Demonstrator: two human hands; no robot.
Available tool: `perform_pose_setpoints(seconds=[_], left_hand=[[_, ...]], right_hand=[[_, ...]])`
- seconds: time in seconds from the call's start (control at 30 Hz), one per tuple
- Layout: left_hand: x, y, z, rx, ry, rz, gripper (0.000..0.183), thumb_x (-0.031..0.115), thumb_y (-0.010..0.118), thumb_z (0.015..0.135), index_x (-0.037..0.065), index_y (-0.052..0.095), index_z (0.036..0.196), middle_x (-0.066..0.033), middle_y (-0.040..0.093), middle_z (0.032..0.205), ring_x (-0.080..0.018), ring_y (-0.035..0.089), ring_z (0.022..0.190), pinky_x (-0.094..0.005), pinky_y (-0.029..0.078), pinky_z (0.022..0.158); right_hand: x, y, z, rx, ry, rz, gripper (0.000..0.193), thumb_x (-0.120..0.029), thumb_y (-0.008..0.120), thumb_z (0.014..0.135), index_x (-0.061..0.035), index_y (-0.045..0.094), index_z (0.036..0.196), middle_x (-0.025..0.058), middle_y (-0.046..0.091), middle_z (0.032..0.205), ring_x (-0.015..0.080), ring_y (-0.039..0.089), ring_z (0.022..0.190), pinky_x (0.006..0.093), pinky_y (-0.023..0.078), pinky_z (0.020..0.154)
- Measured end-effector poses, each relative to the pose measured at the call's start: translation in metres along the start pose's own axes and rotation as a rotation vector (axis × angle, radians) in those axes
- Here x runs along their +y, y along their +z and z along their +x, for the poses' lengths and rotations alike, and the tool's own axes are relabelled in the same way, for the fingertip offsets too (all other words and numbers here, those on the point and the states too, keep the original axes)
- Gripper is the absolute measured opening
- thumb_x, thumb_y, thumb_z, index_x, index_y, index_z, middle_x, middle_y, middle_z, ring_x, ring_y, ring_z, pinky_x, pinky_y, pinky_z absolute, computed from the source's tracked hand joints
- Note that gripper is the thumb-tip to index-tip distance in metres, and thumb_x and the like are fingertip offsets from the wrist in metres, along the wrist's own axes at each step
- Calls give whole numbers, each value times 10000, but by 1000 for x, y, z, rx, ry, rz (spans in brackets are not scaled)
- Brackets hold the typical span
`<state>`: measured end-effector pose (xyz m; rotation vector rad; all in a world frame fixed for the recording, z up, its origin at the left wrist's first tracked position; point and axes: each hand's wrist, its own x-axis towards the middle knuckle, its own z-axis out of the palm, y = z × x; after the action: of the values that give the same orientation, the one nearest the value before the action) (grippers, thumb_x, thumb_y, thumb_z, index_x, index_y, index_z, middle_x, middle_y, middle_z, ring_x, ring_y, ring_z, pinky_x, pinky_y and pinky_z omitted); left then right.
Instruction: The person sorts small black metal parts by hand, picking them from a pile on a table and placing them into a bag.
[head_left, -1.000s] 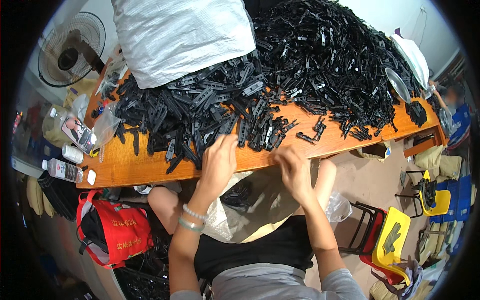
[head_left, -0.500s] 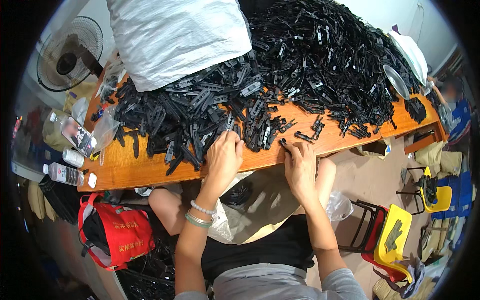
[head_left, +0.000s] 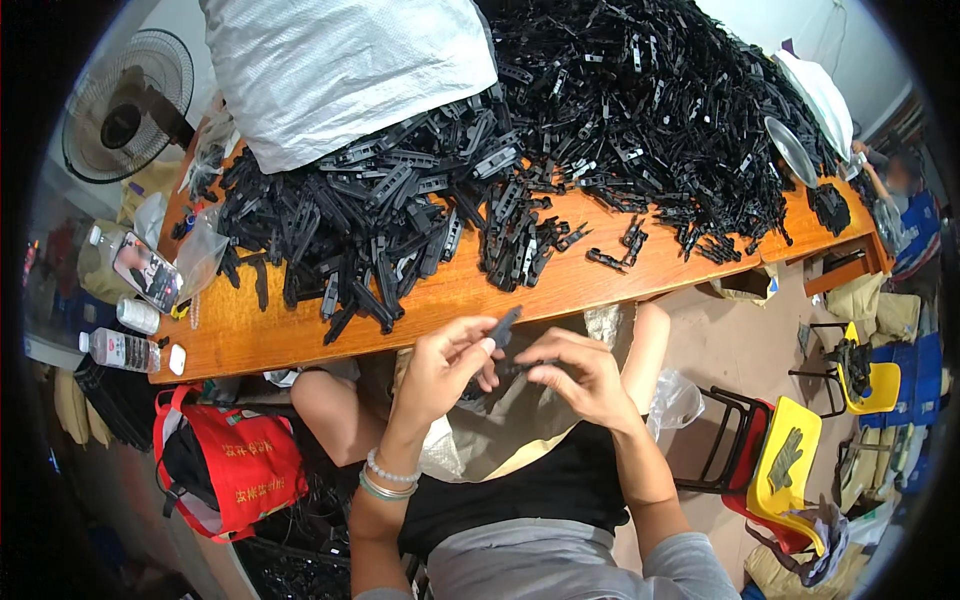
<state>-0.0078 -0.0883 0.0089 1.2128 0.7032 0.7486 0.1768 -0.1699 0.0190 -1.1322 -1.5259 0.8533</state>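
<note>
Over the near table edge, my left hand (head_left: 440, 365) pinches a long, narrow black plastic part (head_left: 506, 325) between thumb and fingers. Facing it, my right hand (head_left: 585, 378) is closed in a pinch on a small black part (head_left: 524, 367), mostly hidden by the fingers. A slight gap separates the two hands. Below them an open woven sack (head_left: 500, 440) lies across my lap, with dark pieces inside. On the wooden table (head_left: 440, 310) a heap of long black plastic parts (head_left: 390, 190) spreads beyond my left hand. A larger heap of small black parts (head_left: 640, 120) rises behind and to the right.
A full white woven sack (head_left: 350, 75) rests at the back left, near a fan (head_left: 125, 115). Plastic bottles (head_left: 120, 350) stand by the left table end. A red bag (head_left: 235, 465) sits below left. Yellow chairs (head_left: 785, 465) stand on the right; a person (head_left: 895, 195) is farther off.
Both hands have drawn back from the tabletop toward me and come closer together. The left hand has lifted a long black part off the table; the right has brought its small part along.
</note>
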Motion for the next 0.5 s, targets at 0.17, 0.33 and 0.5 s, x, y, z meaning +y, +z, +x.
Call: perform_pose_setpoints(seconds=[0.17, 0.33, 0.5], left_hand=[[14, 1, -12, -136, -178, -35, 281, 48, 518, 927, -91, 566, 1167, -96, 627, 845, -121, 602, 593, -222, 499, 500], [22, 10, -24, -108, 41, 332, 286, 99, 500, 949, -46, 578, 1183, -74, 613, 766, -98, 586, 579, -226, 455, 479], [21, 16, -32, -108, 152, 459, 311, 32, 579, 886, -33, 536, 1187, -87, 616, 740, -121, 600, 571, -256, 465, 485]], right_hand=[[4, 10, -1, 51, 70, -8, 157, -33, 730, 754, 25, 631, 862, 97, 653, 792, 186, 631, 690, 274, 491, 613], [6, 20, -4, 135, -14, -29, 155, -10, 727, 748, 29, 622, 855, 104, 647, 759, 181, 630, 687, 271, 493, 617], [13, 28, -7, 232, -89, 12, 170, -40, 726, 754, 2, 631, 889, 96, 631, 769, 166, 589, 638, 267, 445, 547]])
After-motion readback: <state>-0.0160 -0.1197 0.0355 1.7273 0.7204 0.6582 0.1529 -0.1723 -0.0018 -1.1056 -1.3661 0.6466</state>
